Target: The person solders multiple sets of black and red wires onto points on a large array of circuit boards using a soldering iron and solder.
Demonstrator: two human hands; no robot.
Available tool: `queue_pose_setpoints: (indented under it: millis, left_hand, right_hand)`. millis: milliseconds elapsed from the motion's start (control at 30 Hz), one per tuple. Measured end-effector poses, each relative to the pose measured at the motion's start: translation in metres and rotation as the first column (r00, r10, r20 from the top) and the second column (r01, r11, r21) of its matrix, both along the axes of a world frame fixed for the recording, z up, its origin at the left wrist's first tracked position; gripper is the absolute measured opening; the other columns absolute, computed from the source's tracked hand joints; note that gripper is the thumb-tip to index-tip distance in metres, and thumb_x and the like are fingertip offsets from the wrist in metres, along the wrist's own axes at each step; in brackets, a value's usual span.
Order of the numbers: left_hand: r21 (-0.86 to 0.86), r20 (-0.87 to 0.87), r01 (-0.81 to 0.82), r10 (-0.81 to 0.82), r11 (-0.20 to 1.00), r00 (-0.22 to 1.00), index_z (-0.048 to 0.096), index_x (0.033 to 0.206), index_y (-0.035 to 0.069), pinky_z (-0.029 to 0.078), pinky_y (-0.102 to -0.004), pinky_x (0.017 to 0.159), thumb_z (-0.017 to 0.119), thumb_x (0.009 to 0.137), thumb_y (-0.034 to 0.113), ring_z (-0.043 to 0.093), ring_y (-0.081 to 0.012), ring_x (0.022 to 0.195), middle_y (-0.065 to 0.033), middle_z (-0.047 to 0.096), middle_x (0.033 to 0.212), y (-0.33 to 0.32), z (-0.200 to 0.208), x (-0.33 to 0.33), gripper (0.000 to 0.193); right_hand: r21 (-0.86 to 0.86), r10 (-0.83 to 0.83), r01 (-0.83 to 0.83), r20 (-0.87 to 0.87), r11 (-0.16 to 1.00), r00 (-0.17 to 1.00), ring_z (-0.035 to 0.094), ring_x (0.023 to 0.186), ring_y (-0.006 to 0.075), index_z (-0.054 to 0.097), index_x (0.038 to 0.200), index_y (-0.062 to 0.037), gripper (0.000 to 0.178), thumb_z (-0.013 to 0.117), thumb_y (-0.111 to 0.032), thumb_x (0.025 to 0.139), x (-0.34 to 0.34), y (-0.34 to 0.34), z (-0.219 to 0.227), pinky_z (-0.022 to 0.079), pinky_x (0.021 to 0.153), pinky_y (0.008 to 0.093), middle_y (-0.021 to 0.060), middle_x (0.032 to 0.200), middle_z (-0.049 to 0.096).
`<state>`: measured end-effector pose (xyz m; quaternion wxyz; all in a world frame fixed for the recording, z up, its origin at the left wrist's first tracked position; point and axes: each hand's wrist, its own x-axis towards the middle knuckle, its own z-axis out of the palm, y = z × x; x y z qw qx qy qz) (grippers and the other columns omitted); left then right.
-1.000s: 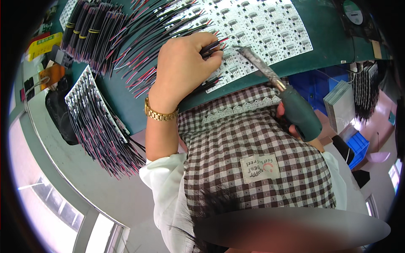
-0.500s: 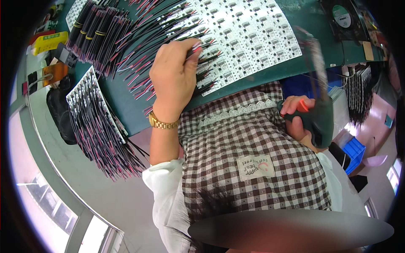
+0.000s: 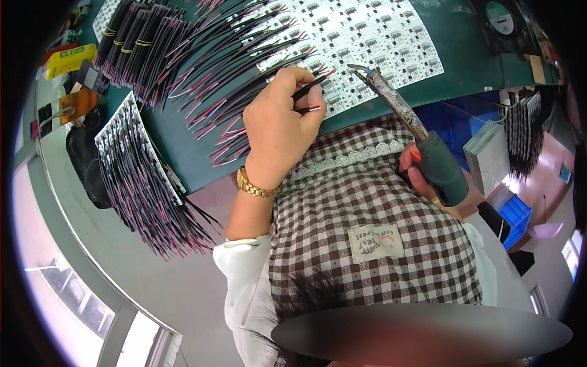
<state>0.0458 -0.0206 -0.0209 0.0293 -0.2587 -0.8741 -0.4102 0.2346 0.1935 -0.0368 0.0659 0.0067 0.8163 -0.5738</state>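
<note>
both hands full on my feed: the left hand (image 3: 278,125) pinches black wires (image 3: 321,77) between thumb and fingers, red ends poking out over the lower part of a white circuit sheet (image 3: 391,43). right hand (image 3: 417,176) grips a soldering iron (image 3: 445,168) by its green handle, and i see the tip over that same sheet, near those ends; whether it touches the sheet, i can't tell. more loose wires (image 3: 235,95) fan out leftward across the green work surface (image 3: 471,61). farther left i've got yellow-banded bundles (image 3: 137,58), and below them a wired panel (image 3: 143,177) reaching past the table's edge.
</note>
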Motion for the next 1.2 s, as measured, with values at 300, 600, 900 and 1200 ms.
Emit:
queue_pose_setpoints:
  millis: [300, 600, 900, 1200]
  left_hand:
    - [0.008, 0.017, -0.035, 0.035, 0.999, 0.999, 0.062, 0.083, 0.01, 0.045, -0.0263, 0.049, 0.069, 0.072, 0.007, 0.061, -0.0157, 0.052, -0.0024, 0.063, 0.066, 0.006, 0.005, 0.003, 0.014]
    - [-0.015, 0.14, 0.014, -0.012, 1.0, 0.99, 0.067, 0.085, 0.002, 0.047, -0.0187, 0.058, 0.071, 0.076, 0.005, 0.056, -0.0034, 0.06, -0.0022, 0.066, 0.072, 0.002, 0.01, 0.008, 0.011]
    - [0.048, -0.149, 0.159, -0.15, 0.986, 0.977, 0.068, 0.092, 0.005, 0.047, -0.0286, 0.057, 0.066, 0.069, -0.011, 0.06, -0.0201, 0.064, -0.0075, 0.062, 0.075, -0.01, 0.023, 0.003, 0.028]
    - [0.159, 0.154, -0.106, 0.081, 0.982, 0.985, 0.065, 0.083, 0.002, 0.048, -0.0208, 0.048, 0.074, 0.07, 0.005, 0.06, -0.0095, 0.054, -0.005, 0.066, 0.077, 0.003, 0.007, 0.014, 0.016]
  right_hand:
    - [-0.421, -0.47, 0.511, 0.206, 0.749, 0.859, 0.065, 0.087, 0.0162, 0.058, 0.103, -0.0002, 0.034, 0.069, 0.003, 0.071, 0.024, -0.018, -0.034, 0.053, 0.075, 0.0271, 0.0085, 0.091, 0.065]
    - [-0.404, -0.43, 0.449, 0.141, 0.797, 0.892, 0.052, 0.078, 0.0154, 0.052, 0.114, 0.0046, 0.028, 0.055, -0.003, 0.087, 0.028, -0.025, 0.006, 0.045, 0.072, 0.0277, 0.0085, 0.088, 0.056]
    - [-0.005, -0.324, 0.323, -0.026, 0.946, 0.946, 0.053, 0.08, 0.0141, 0.053, 0.112, 0.0019, 0.025, 0.055, -0.001, 0.087, 0.016, -0.023, 0.016, 0.044, 0.075, 0.0264, 0.0063, 0.088, 0.056]
    - [-0.529, -0.427, 0.495, 0.256, 0.689, 0.868, 0.053, 0.08, 0.0129, 0.054, 0.105, -0.0003, 0.018, 0.055, -0.002, 0.087, 0.03, -0.023, 0.0, 0.045, 0.076, 0.0258, 0.0037, 0.085, 0.055]
